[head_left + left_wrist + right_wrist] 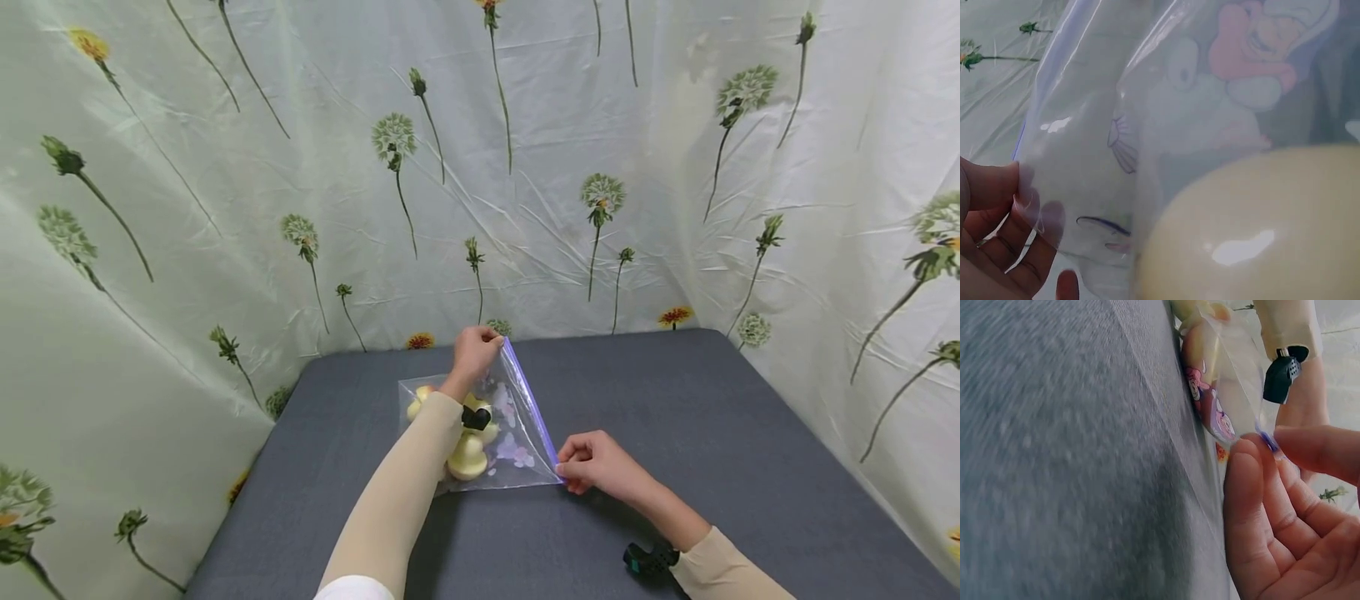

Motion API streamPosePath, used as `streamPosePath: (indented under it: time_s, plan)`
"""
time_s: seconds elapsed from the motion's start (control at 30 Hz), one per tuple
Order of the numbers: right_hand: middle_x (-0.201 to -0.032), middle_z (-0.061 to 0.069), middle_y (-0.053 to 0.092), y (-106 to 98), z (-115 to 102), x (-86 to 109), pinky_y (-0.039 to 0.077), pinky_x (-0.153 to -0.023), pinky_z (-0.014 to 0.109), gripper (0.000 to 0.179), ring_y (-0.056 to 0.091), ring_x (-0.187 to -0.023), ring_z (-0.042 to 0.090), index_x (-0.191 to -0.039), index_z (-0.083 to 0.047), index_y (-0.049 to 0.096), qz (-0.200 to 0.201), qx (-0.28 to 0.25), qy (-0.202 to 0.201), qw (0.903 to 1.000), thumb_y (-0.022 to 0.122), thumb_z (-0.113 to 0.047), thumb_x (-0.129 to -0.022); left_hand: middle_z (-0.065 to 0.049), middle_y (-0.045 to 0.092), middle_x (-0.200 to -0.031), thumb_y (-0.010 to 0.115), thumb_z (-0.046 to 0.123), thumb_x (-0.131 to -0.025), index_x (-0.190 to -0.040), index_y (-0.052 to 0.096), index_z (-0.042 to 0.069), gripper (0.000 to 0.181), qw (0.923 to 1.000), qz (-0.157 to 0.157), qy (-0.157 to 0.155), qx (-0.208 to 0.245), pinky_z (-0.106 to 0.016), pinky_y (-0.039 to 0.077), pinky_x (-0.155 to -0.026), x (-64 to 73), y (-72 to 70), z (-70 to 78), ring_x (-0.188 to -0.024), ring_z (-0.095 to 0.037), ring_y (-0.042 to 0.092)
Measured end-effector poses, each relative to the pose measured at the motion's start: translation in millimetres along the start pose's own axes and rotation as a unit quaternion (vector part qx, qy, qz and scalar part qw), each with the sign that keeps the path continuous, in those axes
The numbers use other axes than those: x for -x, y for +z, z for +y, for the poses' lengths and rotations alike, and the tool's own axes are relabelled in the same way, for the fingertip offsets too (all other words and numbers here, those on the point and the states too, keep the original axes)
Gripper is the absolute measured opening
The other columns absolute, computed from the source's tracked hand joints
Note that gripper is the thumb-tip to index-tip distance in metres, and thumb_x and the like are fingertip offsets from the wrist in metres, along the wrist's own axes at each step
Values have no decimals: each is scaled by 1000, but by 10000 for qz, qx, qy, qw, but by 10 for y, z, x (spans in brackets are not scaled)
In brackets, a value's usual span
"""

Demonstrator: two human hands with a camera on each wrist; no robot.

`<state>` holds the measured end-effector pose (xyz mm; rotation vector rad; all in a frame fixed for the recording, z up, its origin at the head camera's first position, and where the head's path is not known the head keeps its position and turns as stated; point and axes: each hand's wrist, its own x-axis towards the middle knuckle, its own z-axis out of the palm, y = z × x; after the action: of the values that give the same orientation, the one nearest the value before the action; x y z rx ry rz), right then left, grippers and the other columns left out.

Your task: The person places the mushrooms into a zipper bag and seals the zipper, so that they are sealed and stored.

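A clear zip bag (517,442) printed with cartoon figures lies on the dark grey table, its purple zip strip (529,398) running along the right side. Several pale yellow, rounded, fruit-like things (467,458) fill its left part; one of these yellow things (1260,231) looms large and shiny in the left wrist view. At the far end of the strip, my left hand (477,350) pinches the bag's corner between thumb and fingers. My right hand (600,464) pinches the near corner, with the zip end between thumb and forefinger (1244,469). The left forearm hides part of the contents.
The grey cloth-covered table (345,500) reaches back to a white curtain (525,208) printed with dandelions, which also hangs along both sides. A small black device (648,560) sits at my right wrist, and another black device (476,417) at the left.
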<state>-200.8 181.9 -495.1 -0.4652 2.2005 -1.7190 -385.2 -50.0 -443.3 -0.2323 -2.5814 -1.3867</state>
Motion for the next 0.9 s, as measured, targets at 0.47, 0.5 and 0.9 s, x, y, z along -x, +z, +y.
streamPosePath:
  time_s: [0.47, 0.5, 0.9]
  plan:
    - [-76, 22, 68, -204, -46, 162, 57, -60, 45, 14, 66, -64, 32, -91, 4, 63, -401, 216, -205, 9988, 71, -8, -93, -1, 68, -84, 69, 18, -98, -92, 76, 10, 12, 9980, -346, 521, 123, -36, 49, -70, -21, 145, 276, -73, -18, 59]
    - [-75, 21, 68, -220, -49, 173, 57, -60, 45, 14, 67, -64, 32, -91, 4, 63, -432, 252, -226, 9985, 71, -9, -93, -2, 68, -84, 68, 18, -98, -92, 76, 10, 13, 9977, -378, 535, 147, -36, 49, -69, -19, 160, 296, -73, -18, 59]
    - [-75, 18, 68, -440, -71, 309, 56, -58, 42, 14, 66, -64, 28, -89, 3, 65, -587, 478, -229, 9969, 71, -10, -93, 1, 68, -82, 69, 19, -97, -92, 76, 10, 12, 9956, -491, 779, 142, -33, 49, -67, -18, 342, 479, -73, -16, 60]
